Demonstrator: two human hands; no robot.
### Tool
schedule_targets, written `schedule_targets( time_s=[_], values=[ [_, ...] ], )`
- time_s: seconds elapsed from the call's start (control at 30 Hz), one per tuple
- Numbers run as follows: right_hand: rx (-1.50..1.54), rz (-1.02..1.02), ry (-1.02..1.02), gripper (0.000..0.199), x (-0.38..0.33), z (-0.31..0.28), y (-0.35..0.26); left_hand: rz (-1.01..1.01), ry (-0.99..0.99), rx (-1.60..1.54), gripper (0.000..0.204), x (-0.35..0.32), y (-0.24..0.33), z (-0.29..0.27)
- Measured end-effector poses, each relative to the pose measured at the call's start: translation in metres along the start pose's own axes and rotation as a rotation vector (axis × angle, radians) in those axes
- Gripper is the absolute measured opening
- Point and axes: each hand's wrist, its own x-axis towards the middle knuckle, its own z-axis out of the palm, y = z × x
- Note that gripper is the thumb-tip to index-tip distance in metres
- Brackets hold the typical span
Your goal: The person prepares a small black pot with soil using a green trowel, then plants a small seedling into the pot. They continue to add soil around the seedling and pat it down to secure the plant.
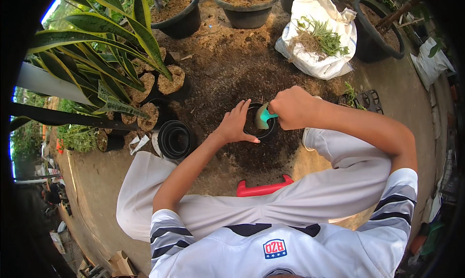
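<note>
A small black plant pot [272, 131] stands on the soil-covered ground in front of me. My left hand [237, 123] lies against the pot's left rim, thumb and fingers spread around it. My right hand [294, 108] is a fist closed on a teal hand trowel [265, 117]. The trowel's blade tilts down into the pot's mouth. How much soil the pot holds is hard to make out, since the trowel and my hands cover part of the opening. Left of my left forearm stands a stack of nested black pots [175, 138].
Variegated snake plants [111, 50] in pots crowd the left. Large planters [247, 9] line the back. At the back right, a white sack [315, 60] bears uprooted green plants [322, 36]. A red plastic object [264, 188] lies by my legs, and a dark sandal [370, 101] sits right.
</note>
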Motion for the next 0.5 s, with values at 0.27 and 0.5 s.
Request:
schedule_targets(
  time_s=[0.27, 0.5],
  values=[
    [0.113, 0.061, -0.017, 0.036, -0.003, 0.042, 0.002, 0.005, 0.010, -0.293, 0.144, 0.006, -0.008, 0.011],
    [0.024, 0.045, -0.093, 0.033, -0.003, -0.017, -0.009, -0.005, 0.017, -0.355, 0.144, 0.007, -0.011, 0.014]
  ],
)
